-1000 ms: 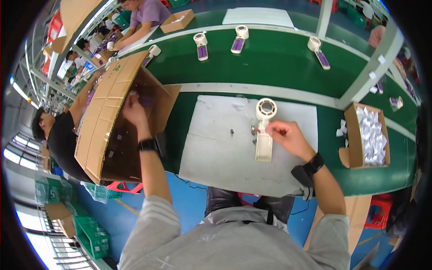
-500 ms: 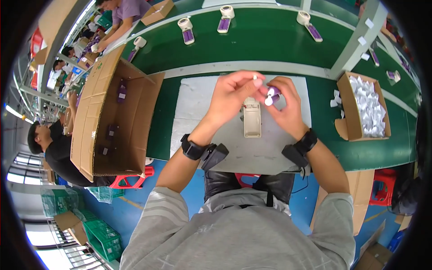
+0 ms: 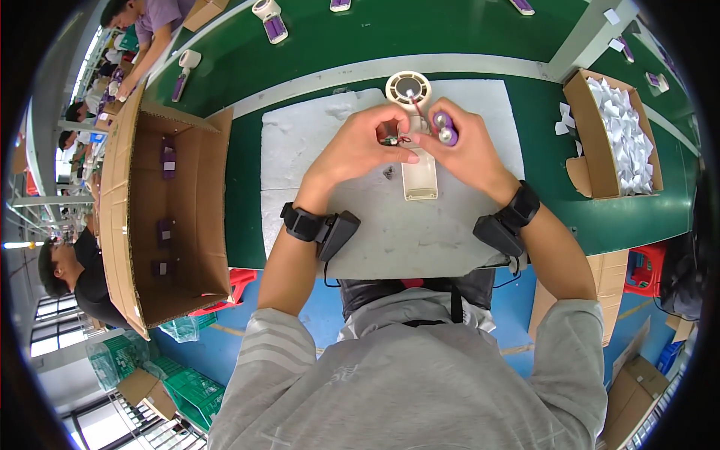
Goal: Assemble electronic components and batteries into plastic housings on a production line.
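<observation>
A cream housing (image 3: 419,180) with a round slotted head (image 3: 409,88) and a long hollow handle lies on the grey foam mat. Above its neck, my left hand (image 3: 358,148) has its fingers curled around a small dark part with thin wires (image 3: 391,141). My right hand (image 3: 472,154) holds a pair of purple battery cells (image 3: 445,129), their shiny ends facing me. Its thumb and fingertips meet near the wires, close to my left fingers. Where the wires join the housing is partly hidden by the hands.
On the left stands an open cardboard box (image 3: 120,217) holding several purple packs. A carton of white folded pieces (image 3: 622,135) sits right of the foam mat (image 3: 315,225). Similar cream units (image 3: 271,22) rest on the green belt beyond a metal rail. Other people work at left.
Both hands have come down closer to the housing and to each other. The left fingers, which pinched a small white piece, now hold the wired part. The housing's round head now shows.
</observation>
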Available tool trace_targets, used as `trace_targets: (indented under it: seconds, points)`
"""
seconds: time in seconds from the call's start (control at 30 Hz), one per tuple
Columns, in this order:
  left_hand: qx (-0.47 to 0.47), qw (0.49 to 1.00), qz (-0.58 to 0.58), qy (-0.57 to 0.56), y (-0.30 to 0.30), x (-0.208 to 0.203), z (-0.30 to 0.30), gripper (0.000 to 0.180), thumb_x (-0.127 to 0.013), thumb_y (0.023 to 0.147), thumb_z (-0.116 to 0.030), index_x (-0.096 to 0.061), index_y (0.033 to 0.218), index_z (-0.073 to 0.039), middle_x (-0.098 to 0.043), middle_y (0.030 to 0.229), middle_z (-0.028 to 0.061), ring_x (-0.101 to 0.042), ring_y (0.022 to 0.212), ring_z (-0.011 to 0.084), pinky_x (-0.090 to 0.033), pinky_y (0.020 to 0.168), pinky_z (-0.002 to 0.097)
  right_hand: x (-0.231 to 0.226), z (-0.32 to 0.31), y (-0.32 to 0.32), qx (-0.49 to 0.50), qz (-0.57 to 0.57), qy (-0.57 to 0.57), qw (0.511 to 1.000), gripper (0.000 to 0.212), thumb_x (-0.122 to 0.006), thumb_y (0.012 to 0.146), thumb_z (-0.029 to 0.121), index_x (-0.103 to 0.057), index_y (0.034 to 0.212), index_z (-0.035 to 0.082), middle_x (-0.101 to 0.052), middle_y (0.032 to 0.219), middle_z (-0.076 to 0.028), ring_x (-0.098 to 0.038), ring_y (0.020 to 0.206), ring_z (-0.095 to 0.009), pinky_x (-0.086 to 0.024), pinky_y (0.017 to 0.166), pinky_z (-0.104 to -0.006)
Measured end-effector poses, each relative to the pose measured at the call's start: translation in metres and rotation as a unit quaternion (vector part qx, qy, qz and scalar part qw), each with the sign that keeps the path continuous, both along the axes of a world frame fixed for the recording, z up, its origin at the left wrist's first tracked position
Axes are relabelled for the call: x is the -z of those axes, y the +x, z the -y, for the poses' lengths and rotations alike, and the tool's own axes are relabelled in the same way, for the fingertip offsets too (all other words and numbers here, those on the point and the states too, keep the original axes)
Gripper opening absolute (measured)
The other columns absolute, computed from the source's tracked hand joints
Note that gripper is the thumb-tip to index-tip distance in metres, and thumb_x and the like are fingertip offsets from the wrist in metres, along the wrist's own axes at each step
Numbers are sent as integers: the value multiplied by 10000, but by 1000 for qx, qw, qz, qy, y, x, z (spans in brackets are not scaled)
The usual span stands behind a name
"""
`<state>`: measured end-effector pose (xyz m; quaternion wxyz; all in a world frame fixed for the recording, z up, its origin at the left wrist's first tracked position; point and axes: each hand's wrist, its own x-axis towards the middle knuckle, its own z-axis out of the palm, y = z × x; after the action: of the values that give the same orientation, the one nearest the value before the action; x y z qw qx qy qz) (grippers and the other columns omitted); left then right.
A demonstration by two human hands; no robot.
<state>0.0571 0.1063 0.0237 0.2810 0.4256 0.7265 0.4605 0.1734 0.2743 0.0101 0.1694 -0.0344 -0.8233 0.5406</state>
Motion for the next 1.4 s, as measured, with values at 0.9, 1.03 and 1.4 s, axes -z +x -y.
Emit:
trace_targets:
  seconds: [0.9,1.03,1.4]
  points:
    - [14,998,62,18,-6,4,12,165,-712,783,-25,-677,944,-37,-663,782,40,-582,708,116,-472,658,274,2,12,-2,-60,-83,200,974,266,-783,681,-38,-581,838,37,-595,782,-74,-564,772,-234,-483,640,-330]
    - [-16,984,167,54,-6,4,16,169,-678,780,10,-688,943,-33,-670,789,55,-588,715,124,-473,655,277,4,13,-2,-57,-82,213,972,253,-786,694,-20,-581,831,38,-596,779,-71,-561,767,-232,-480,639,-329]
    - [22,998,17,53,-4,-1,17,206,-583,778,131,-654,934,17,-636,908,40,-619,861,136,-509,760,271,4,14,-2,-52,-74,220,971,224,-766,706,-20,-594,836,40,-616,793,-67,-565,770,-232,-480,644,-332]
